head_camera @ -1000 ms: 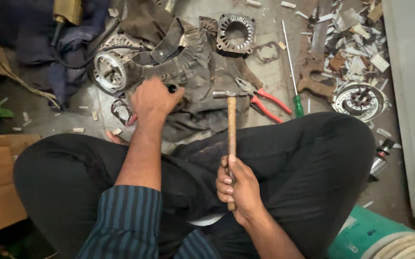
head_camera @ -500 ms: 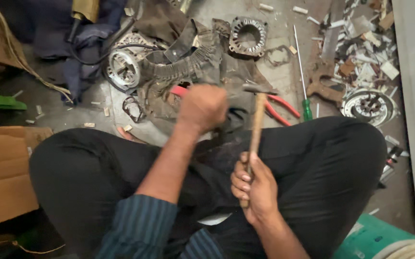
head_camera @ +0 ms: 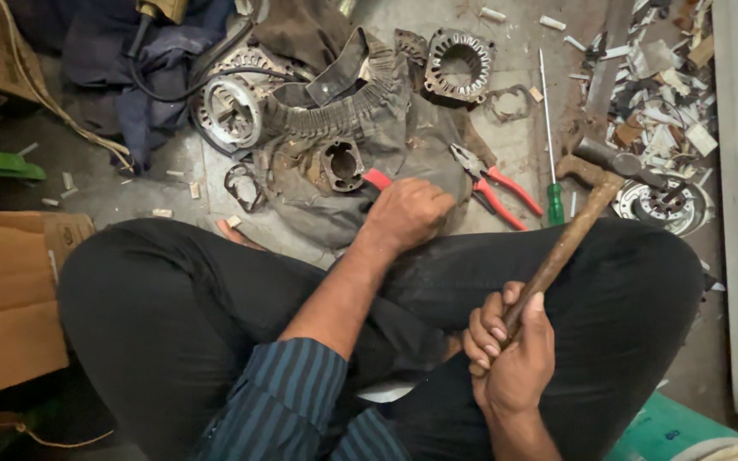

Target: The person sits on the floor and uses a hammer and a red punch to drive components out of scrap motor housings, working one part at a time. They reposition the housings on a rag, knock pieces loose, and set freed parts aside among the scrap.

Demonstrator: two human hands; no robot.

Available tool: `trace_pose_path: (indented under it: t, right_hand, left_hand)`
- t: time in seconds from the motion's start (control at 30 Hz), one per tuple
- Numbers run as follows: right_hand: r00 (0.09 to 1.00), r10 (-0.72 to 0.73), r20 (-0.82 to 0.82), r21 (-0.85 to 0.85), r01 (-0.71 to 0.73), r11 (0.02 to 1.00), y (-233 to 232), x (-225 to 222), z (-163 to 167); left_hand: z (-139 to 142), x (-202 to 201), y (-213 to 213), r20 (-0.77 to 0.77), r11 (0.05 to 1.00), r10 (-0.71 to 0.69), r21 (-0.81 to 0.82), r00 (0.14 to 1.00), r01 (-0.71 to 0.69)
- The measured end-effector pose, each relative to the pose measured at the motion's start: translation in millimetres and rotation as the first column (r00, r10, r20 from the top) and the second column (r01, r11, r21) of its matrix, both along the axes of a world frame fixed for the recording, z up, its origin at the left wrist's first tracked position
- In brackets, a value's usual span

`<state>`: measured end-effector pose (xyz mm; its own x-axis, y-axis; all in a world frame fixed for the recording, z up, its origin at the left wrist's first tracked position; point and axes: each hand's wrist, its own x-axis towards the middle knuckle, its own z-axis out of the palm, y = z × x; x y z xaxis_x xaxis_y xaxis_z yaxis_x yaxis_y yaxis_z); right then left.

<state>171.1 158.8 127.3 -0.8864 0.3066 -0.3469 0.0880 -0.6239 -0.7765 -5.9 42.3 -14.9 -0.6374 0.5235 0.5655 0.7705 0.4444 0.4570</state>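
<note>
Grey concrete floor (head_camera: 130, 192), dusty and strewn with metal parts and scraps, is seen from above, with the person's crossed legs in black trousers (head_camera: 173, 316) filling the lower half of the view. A wooden-handled hammer with a dark steel head (head_camera: 612, 158) is grasped by the right hand (head_camera: 510, 350), which is clenched around the lower end of the handle above the right thigh; the handle is tilted up and to the right, so that the head is held over the floor near the right knee. The left hand (head_camera: 407, 213), coming out of a blue striped sleeve (head_camera: 275, 401), is closed over a red-handled tool (head_camera: 377, 179), of which only the red tip is visible beside the knuckles. This hand is placed at the near edge of a crumpled grey cloth (head_camera: 360, 137) spread on the floor, just beside a small rusty round metal housing (head_camera: 342, 162) lying on the cloth. Red-handled pliers (head_camera: 493, 183) are laid to the right of the left hand, and a long screwdriver with a green handle (head_camera: 550, 145) is laid beyond them. A ring-shaped laminated stator core (head_camera: 459, 55) is set at the far edge of the cloth. A brown cardboard box (head_camera: 11, 290) is seen at the left edge.
</note>
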Motion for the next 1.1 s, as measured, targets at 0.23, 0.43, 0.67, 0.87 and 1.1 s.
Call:
trace_pose_path:
  t: [0.23, 0.43, 0.67, 0.87, 1.1]
  right_hand:
    - [1.0, 0.021, 0.001, 0.06, -0.021, 0.998, -5, 5, -5]
    - [0.997, 0.057, 0.057, 0.082, -0.062, 0.995, -12, 22, -13]
    - [0.982, 0.078, 0.173, 0.162, -0.107, 0.981, -17, 34, -30]
    - [0.894, 0.149, 0.422, 0.028, -0.177, 0.984, -33, 34, -43]
    - [0.802, -0.032, -0.597, 0.291, 0.253, 0.923, -29, 53, -40]
  left_hand:
    - [14, 3, -11, 0.072, 0.983, 0.077, 0.163, 0.994, -0.088]
    - [27, 5, -12, 0.146, 0.96, 0.152, 0.214, 0.978, -0.181]
    - [22, -8, -14, 0.218, 0.938, 0.152, 0.274, 0.964, -0.21]
    - [16, -17, -12, 0.26, 0.913, 0.199, 0.302, 0.945, -0.276]
    - [11, -18, -14, 0.241, 0.92, 0.185, 0.299, 0.953, -0.255]
